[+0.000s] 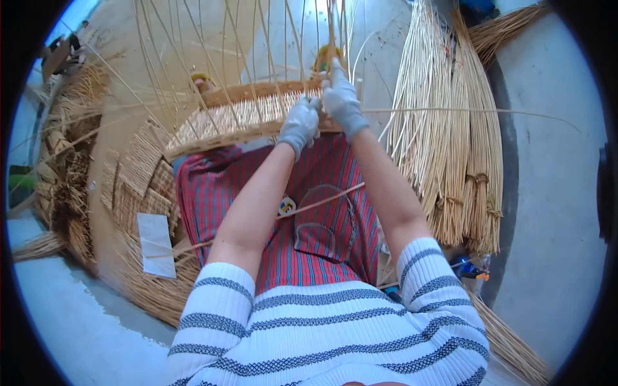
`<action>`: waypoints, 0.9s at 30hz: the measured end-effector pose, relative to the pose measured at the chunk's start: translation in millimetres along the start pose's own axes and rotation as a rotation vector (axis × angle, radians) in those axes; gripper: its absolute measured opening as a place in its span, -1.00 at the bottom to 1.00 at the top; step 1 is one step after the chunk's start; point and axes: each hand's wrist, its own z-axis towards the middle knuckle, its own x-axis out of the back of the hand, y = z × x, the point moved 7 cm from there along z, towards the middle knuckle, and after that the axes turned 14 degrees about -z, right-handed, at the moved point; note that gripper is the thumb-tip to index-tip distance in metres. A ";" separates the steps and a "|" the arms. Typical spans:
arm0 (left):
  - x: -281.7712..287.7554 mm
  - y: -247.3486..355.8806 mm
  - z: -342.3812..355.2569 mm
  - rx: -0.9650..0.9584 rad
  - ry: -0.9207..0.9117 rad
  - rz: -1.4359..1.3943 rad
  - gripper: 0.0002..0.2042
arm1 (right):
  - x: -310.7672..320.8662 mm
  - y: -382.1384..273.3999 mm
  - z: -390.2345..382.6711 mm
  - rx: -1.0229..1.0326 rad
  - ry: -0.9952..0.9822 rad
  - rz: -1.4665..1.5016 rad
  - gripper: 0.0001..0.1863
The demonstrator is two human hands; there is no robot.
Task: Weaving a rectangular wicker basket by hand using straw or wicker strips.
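A half-woven wicker basket (225, 119) rests across my lap, with many thin upright stakes (235, 48) rising from it toward the far side. My left hand (300, 125), in a light grey glove, is closed at the basket's near edge; what its fingers pinch is hidden. Just right of it, my gloved right hand (344, 100) grips a bunch of stakes at the basket's right end, its fingers pointing up along them. One long loose cane (463, 110) runs out to the right from beside the right hand.
A big bundle of pale canes (444, 128) lies on the right, with more canes (508, 29) behind it. Woven panels (138, 161), a white sheet (155, 244) and dried stalks (64, 186) lie on the left. A red striped apron (322, 225) covers my lap. A blue bottle (468, 267) stands at lower right.
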 end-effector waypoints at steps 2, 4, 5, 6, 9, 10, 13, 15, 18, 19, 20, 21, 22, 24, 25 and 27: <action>8.2 -12.2 12.9 0.018 0.112 0.007 -0.63 | -29.0 -13.4 37.8 0.052 -0.183 -0.129 -0.23; 4.8 -16.4 18.3 0.009 0.144 0.028 -0.65 | -43.3 -11.5 58.4 0.256 -0.159 -0.087 -0.12; 3.2 -14.9 13.0 0.057 0.133 0.088 -0.67 | -43.8 -20.8 63.1 0.427 -0.122 -0.084 -0.11; 12.0 -20.1 12.2 0.012 0.153 0.049 -0.67 | -51.2 -41.3 70.8 0.322 -0.235 -0.251 -0.09; -23.3 -8.9 14.4 -0.032 0.035 0.035 -0.71 | -24.3 -8.3 133.8 0.134 -0.149 0.839 -0.16; -3.5 -12.5 17.2 -0.048 0.098 0.002 -0.71 | -23.4 -36.4 120.3 0.249 0.006 0.803 -0.23; 4.3 -5.8 13.0 -0.049 0.126 -0.025 -0.64 | -11.9 -28.0 111.1 0.141 0.113 0.739 -0.54; 2.2 0.0 9.4 -0.048 0.092 0.053 -0.59 | -9.2 -26.4 113.4 0.086 0.017 0.874 -0.72; 13.3 1.2 -8.2 -0.035 0.090 -0.132 -0.60 | 5.0 -57.3 79.8 0.114 -0.174 0.927 -0.72; 9.3 -3.6 -4.9 -0.060 0.086 -0.143 -0.59 | 8.1 -52.3 82.5 0.166 -0.205 0.943 -0.74; 6.1 -8.9 1.4 -0.084 0.084 -0.155 -0.58 | 9.6 -49.1 86.0 0.217 -0.238 0.957 -0.75; 4.1 -12.6 0.4 -0.087 0.068 -0.114 -0.58 | 11.1 -47.6 81.3 0.187 -0.259 0.993 -0.79; 4.6 -14.0 2.8 -0.094 0.068 -0.111 -0.58 | 11.4 -50.5 81.6 0.193 -0.255 0.996 -0.79; 1.0 -17.8 5.1 -0.068 0.010 -0.122 -0.58 | 14.7 -60.9 78.2 0.260 -0.120 0.818 -0.77; -0.5 -20.0 6.6 -0.023 -0.004 -0.082 -0.60 | 15.5 -69.3 72.1 0.344 -0.081 0.756 -0.79; 2.2 -17.3 6.2 -0.016 0.011 -0.083 -0.61 | 39.3 -94.4 43.4 0.589 0.322 0.013 -0.74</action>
